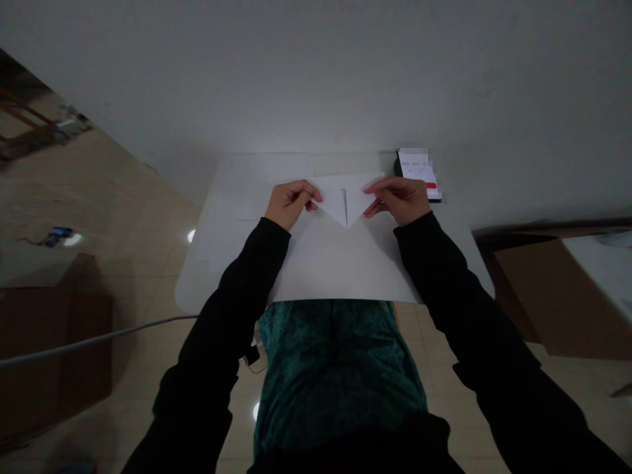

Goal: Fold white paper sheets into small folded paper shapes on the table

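A folded sheet of white paper point(332, 199) is held up between my two hands, just above the table. Its lower edge comes to a point facing me, and a narrow slit or seam runs down its middle. My left hand point(292, 201) pinches the paper's left corner between thumb and fingers. On the other side, my right hand point(399, 199) grips the right part the same way. Some fingertips are hidden behind the paper.
More white sheets point(261, 172) lie flat on the left of the white table point(345, 276). A phone point(419, 174) showing a timer rests at the back right. The wall point(316, 79) rises behind. Cardboard boxes point(567, 296) stand right and left; a cable point(99, 338) runs in from the left.
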`<state>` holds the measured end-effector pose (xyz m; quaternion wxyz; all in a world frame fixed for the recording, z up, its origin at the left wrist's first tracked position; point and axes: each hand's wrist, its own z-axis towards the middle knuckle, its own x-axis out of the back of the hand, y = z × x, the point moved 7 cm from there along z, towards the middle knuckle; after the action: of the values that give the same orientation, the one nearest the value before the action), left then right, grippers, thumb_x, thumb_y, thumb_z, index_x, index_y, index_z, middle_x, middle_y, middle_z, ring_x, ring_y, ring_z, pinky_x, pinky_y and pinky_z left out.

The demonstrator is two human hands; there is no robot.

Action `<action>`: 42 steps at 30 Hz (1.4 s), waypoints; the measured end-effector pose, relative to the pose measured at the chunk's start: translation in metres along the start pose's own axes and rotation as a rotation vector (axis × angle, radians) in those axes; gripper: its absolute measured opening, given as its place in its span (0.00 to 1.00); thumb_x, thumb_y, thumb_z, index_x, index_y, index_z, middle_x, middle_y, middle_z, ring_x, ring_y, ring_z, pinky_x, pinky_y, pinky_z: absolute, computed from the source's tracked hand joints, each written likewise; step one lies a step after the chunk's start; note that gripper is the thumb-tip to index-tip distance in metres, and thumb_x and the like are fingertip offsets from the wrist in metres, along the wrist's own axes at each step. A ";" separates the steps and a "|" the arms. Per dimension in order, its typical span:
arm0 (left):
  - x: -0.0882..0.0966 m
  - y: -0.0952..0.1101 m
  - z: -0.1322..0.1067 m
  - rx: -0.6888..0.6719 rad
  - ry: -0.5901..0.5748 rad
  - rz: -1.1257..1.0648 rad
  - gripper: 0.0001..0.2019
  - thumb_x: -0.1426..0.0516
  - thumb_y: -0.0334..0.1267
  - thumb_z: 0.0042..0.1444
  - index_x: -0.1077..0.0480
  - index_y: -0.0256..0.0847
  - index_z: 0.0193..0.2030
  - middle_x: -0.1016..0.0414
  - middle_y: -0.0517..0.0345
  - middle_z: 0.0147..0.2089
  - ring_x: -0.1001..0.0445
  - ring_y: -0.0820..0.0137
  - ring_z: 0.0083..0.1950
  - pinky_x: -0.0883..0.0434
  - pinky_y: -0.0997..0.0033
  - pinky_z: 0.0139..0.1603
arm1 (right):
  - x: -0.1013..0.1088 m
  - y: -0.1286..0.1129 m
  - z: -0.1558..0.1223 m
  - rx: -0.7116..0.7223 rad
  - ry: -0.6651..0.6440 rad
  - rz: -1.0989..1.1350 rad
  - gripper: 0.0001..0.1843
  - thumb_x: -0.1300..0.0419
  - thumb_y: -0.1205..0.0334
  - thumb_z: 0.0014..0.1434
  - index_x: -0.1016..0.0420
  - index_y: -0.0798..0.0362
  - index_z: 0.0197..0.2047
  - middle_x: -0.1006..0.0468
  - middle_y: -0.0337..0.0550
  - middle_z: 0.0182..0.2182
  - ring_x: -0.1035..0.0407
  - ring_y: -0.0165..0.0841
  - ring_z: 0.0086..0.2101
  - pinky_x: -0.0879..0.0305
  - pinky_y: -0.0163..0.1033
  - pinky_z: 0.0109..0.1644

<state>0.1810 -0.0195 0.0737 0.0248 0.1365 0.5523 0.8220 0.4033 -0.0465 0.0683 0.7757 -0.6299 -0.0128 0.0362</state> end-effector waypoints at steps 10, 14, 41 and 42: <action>0.007 -0.020 0.005 0.073 0.077 -0.219 0.05 0.38 0.31 0.52 0.31 0.39 0.30 0.29 0.64 0.23 0.27 0.79 0.24 0.29 0.79 0.28 | -0.002 -0.003 0.000 -0.009 -0.085 0.054 0.07 0.34 0.60 0.53 0.27 0.51 0.32 0.23 0.35 0.20 0.25 0.31 0.20 0.26 0.36 0.23; 0.007 -0.018 0.005 0.065 0.092 -0.253 0.06 0.41 0.29 0.52 0.28 0.36 0.25 0.26 0.60 0.25 0.27 0.79 0.24 0.27 0.79 0.30 | -0.004 -0.009 -0.003 -0.007 -0.063 0.062 0.12 0.32 0.57 0.52 0.31 0.47 0.36 0.25 0.30 0.19 0.25 0.32 0.20 0.26 0.37 0.23; 0.006 -0.012 -0.005 0.135 0.292 -0.138 0.14 0.31 0.42 0.43 0.26 0.35 0.29 0.20 0.54 0.28 0.18 0.67 0.32 0.20 0.70 0.34 | 0.012 0.005 -0.002 0.190 0.328 -0.017 0.12 0.28 0.55 0.47 0.23 0.53 0.29 0.21 0.37 0.26 0.23 0.32 0.29 0.18 0.50 0.44; 0.006 -0.014 -0.006 0.138 0.315 -0.153 0.13 0.31 0.42 0.44 0.26 0.35 0.29 0.21 0.55 0.28 0.18 0.67 0.32 0.21 0.71 0.35 | 0.012 0.008 -0.002 0.203 0.351 0.000 0.12 0.28 0.55 0.47 0.23 0.53 0.28 0.22 0.36 0.25 0.24 0.31 0.28 0.18 0.49 0.43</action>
<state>0.1726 -0.0182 0.0603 -0.0092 -0.0350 0.6130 0.7892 0.4149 -0.0458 0.0596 0.8255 -0.5452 0.1265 -0.0730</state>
